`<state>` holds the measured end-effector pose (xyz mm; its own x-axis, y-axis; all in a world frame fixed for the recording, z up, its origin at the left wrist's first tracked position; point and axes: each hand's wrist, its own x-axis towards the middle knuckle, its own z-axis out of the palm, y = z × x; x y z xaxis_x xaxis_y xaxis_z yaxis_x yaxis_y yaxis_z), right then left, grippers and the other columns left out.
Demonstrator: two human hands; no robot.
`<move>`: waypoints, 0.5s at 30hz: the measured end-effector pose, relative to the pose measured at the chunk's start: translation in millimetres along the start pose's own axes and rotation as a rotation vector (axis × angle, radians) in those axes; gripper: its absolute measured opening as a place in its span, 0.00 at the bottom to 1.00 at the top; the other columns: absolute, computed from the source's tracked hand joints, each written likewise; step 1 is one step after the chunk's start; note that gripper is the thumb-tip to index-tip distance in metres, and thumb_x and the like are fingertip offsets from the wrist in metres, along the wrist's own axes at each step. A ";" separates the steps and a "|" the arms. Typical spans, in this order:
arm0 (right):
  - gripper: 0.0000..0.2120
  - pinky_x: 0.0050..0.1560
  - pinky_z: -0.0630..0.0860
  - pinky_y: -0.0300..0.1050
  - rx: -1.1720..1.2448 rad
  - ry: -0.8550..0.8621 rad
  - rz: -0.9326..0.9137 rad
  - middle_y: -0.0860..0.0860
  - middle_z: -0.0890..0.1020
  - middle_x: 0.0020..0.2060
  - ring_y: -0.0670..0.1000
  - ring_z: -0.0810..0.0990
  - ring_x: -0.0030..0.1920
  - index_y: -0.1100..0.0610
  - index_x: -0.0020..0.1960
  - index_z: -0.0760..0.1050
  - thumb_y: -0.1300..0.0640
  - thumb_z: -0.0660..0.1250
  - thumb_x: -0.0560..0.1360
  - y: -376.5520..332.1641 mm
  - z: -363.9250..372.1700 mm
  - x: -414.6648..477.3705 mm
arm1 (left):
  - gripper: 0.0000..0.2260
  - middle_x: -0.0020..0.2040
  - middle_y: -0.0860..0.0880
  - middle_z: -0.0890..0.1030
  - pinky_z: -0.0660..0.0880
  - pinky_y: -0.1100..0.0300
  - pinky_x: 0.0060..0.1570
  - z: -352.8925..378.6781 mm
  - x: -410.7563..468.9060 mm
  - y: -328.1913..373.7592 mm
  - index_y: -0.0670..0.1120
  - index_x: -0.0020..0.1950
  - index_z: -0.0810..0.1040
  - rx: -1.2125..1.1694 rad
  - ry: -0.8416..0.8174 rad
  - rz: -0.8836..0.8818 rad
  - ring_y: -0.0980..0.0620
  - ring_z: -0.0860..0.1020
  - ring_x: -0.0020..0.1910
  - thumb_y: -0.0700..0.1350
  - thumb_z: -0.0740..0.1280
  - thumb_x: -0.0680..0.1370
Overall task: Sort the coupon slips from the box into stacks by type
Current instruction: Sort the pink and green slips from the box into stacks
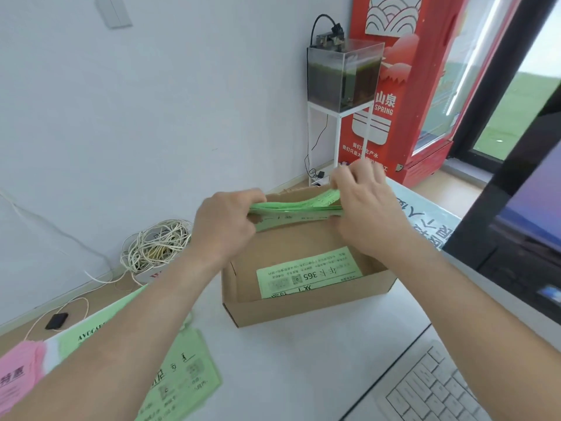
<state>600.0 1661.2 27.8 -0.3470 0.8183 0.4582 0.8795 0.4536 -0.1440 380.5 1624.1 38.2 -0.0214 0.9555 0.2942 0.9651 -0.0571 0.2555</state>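
An open brown cardboard box (306,311) stands on the white table. Above its far side I hold a bundle of green coupon slips (299,206) flat between both hands. My left hand (227,226) grips the bundle's left end. My right hand (364,208) holds the right end, its fingertips pinching the top slip. More green slips (309,273) lie on the box floor. On the table at the near left lies a stack of green slips (185,381), partly hidden by my left forearm. A pink stack (18,375) sits at the left edge.
A white keyboard (437,387) lies at the near right, under a dark monitor (522,226). A printed sheet (425,214) lies behind the box. On the floor to the left are a cable coil (154,244) and a small black device (56,320).
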 end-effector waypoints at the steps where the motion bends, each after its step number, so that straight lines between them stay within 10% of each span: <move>1: 0.28 0.55 0.70 0.54 0.032 0.076 0.017 0.56 0.69 0.58 0.57 0.65 0.57 0.53 0.60 0.67 0.61 0.74 0.63 -7.1 -15.7 -9.5 | 0.09 0.34 0.52 0.79 0.72 0.55 0.38 -18.5 -8.9 3.0 0.53 0.46 0.79 0.006 0.032 0.038 0.46 0.76 0.38 0.39 0.68 0.71; 3: 0.38 0.62 0.63 0.59 0.060 0.074 -0.004 0.53 0.66 0.66 0.56 0.59 0.67 0.47 0.66 0.64 0.55 0.78 0.62 -25.6 -46.2 -30.7 | 0.08 0.34 0.52 0.79 0.74 0.54 0.39 -52.2 -31.6 8.7 0.53 0.44 0.80 -0.034 0.034 0.091 0.48 0.76 0.37 0.39 0.68 0.71; 6: 0.25 0.62 0.58 0.52 0.050 -0.101 -0.080 0.44 0.76 0.58 0.50 0.68 0.62 0.45 0.63 0.70 0.53 0.74 0.70 -54.2 -81.6 -64.0 | 0.08 0.35 0.56 0.81 0.74 0.56 0.40 -89.7 -69.7 10.1 0.55 0.42 0.80 -0.214 -0.128 0.084 0.55 0.77 0.38 0.41 0.72 0.70; 9: 0.14 0.54 0.70 0.47 0.145 -0.444 -0.007 0.41 0.78 0.46 0.48 0.74 0.48 0.44 0.60 0.71 0.53 0.66 0.77 -70.3 -87.9 -91.8 | 0.11 0.38 0.58 0.82 0.76 0.57 0.40 -89.6 -103.0 -4.8 0.57 0.42 0.79 -0.381 -0.398 -0.009 0.60 0.79 0.38 0.41 0.75 0.69; 15: 0.18 0.57 0.74 0.49 -0.008 -0.876 -0.011 0.49 0.80 0.58 0.54 0.77 0.59 0.45 0.65 0.71 0.54 0.66 0.76 -76.8 13.4 -128.7 | 0.09 0.50 0.55 0.79 0.77 0.58 0.41 18.9 -180.7 -22.7 0.54 0.54 0.72 -0.194 -0.758 -0.165 0.55 0.80 0.42 0.47 0.67 0.75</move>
<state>572.7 1525.8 -31.9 -0.4782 0.7922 -0.3791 0.8756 0.4634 -0.1362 367.3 1458.2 -38.2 0.0904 0.8887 -0.4495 0.9007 0.1196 0.4177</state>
